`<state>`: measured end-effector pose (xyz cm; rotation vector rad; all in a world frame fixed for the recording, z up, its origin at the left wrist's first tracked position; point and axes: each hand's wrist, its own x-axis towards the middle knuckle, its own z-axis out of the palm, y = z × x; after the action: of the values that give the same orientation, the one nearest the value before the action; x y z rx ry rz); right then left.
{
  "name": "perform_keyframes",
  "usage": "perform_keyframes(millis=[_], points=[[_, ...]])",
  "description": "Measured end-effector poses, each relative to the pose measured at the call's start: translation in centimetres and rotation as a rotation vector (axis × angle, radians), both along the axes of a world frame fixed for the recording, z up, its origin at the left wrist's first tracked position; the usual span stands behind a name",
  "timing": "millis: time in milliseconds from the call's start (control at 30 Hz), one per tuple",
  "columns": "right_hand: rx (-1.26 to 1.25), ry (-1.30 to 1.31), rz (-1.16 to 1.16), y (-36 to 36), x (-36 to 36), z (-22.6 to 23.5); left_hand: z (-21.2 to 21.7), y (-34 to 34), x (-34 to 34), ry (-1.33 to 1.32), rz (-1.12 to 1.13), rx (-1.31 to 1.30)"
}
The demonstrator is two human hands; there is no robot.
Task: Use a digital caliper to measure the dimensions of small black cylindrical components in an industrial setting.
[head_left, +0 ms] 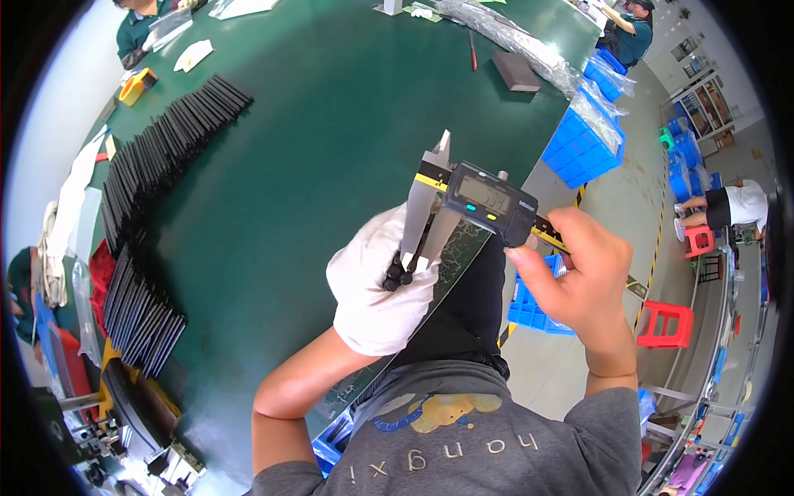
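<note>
My left hand (pixel 372 289), in a white glove, is closed around a few short black rods (pixel 398 274) whose round ends point toward me. In my bare right hand (pixel 587 269) is a digital caliper (pixel 488 201), gripped between thumb and fingers at its slider and beam. The caliper's long jaws reach down to the rods at the gloved fingers, with one rod seeming to lie between them. Whether both jaws touch it I cannot tell. Its display faces up. Many more black rods (pixel 169 145) lie side by side in a curved row on the green table (pixel 306 124) at the left.
A yellow tape dispenser (pixel 137 86) stands at the far left. Toward the far right lie a dark box (pixel 515 72), a red pen (pixel 473 51) and plastic wrap (pixel 513 37). Blue crates (pixel 579 149) stand beyond the table's right edge, and a red stool (pixel 665 324) further right. Other people work around.
</note>
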<state>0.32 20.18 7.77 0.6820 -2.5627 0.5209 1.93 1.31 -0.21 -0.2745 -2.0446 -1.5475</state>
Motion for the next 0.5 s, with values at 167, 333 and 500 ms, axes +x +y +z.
perform_keyframes(millis=[167,333,500], points=[[-0.012,0.054,0.032,-0.1,-0.3,-0.6,-0.2,0.0,0.3,-0.005,0.052,-0.031],[0.004,0.038,0.020,0.4,-0.5,-0.7,-0.5,0.2,-0.4,0.059,-0.013,0.005],[-0.008,0.010,0.122,0.7,-1.1,-0.5,-0.1,-0.2,0.0,-0.034,-0.050,0.040]])
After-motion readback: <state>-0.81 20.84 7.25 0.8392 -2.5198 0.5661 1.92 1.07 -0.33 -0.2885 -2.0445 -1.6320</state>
